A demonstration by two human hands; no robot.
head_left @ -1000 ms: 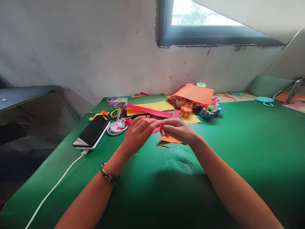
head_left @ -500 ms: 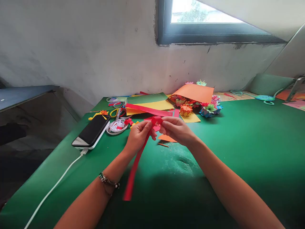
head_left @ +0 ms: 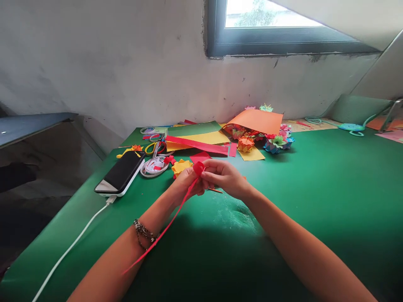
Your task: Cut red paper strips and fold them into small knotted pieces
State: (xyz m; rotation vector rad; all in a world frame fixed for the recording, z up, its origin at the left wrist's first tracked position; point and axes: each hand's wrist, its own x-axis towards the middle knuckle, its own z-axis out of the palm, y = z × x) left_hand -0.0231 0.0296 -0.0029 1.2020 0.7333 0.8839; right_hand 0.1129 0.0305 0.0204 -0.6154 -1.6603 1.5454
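A long red paper strip (head_left: 171, 222) is folded into a small loop at its upper end, between my two hands. My left hand (head_left: 185, 182) is closed on it, with the loop by its thumb. From the right, the fingers of my right hand (head_left: 222, 176) pinch the strip beside the loop, close to my left fingertips. The strip's free tail hangs down to the lower left, seen nearly edge-on, across my left wrist. Just behind my left hand sits a yellow paper piece (head_left: 181, 166).
On the green table (head_left: 330, 201), a phone on a white power bank (head_left: 121, 174), a tape roll (head_left: 154, 167) and scissors (head_left: 155, 147) lie left. Paper sheets (head_left: 201, 136) and folded flowers (head_left: 278, 143) are at the back. A white cable (head_left: 72, 247) crosses the left side.
Both hands have moved slightly down, and the right one also left. The loop has shifted down and left. The strip's tail has swung left and turned edge-on, and the yellow piece shows more.
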